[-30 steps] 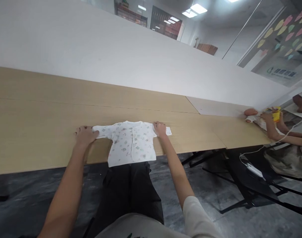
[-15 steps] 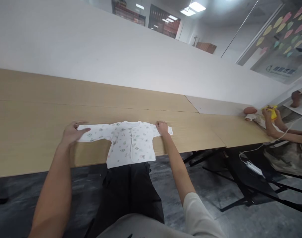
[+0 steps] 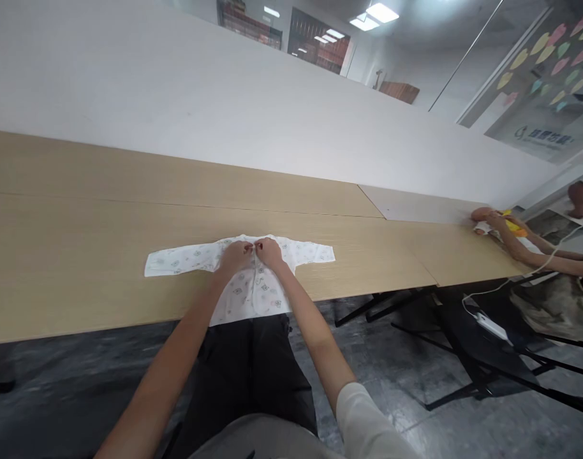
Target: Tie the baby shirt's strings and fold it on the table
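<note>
A small white baby shirt with a scattered print lies front side up on the table, its sleeves stretched to both sides. Its lower hem reaches over the table's front edge. My left hand is closed in a pinch at the top of the front opening, just below the collar. Right beside it, my right hand pinches the other side of the same opening. The fingertips of both hands almost meet there, and they hide part of the neckline.
The wooden table runs along a white wall. At the far right, another person's hands handle a doll and a yellow cloth. Black folding chairs stand below, one with a white power strip on it.
Both hands have left the sleeves and come together at the shirt's collar. The left sleeve now slants slightly downward. The other person's hands have moved closer to the doll's head.
</note>
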The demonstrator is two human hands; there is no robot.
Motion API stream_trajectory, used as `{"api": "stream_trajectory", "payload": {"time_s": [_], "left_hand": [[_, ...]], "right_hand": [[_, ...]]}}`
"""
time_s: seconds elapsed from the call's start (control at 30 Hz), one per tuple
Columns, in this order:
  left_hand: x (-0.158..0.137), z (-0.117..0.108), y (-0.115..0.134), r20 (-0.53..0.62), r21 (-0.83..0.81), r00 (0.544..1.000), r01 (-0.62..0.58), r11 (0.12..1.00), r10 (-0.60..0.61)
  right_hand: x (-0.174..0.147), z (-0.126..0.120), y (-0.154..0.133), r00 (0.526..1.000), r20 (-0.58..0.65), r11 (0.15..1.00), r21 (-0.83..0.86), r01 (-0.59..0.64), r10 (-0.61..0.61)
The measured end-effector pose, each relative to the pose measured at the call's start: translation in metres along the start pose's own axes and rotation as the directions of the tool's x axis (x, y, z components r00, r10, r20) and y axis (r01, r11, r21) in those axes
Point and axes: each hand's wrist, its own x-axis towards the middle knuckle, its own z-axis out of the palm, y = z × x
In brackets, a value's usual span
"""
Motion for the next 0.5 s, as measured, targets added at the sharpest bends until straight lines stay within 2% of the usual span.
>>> {"api": "stream_trajectory", "payload": {"time_s": [0.07,0.17,0.3,0.5], "left_hand": [[0.005,0.015,0.007,-0.029,0.049,0.999,0.027,0.998,-0.026],[0.006,0.026,0.004,-0.083,0.055,0.996,0.045,0.997,-0.040],[0.002,0.028,-0.002,-0.103,0.001,0.995,0.010,1.000,-0.010],[0.000,0.030,-0.004,-0.099,-0.016,0.995,-0.003,1.000,0.002]], "right_hand": [[-0.001,0.005,0.003,1.000,-0.017,0.998,0.054,0.026,-0.025],[-0.003,0.011,0.011,0.998,-0.068,0.986,0.162,0.027,-0.016],[-0.005,0.017,0.016,0.992,-0.123,0.948,0.317,0.007,0.034],[-0.007,0.021,0.018,0.991,-0.124,0.889,0.458,0.006,0.057]]}}
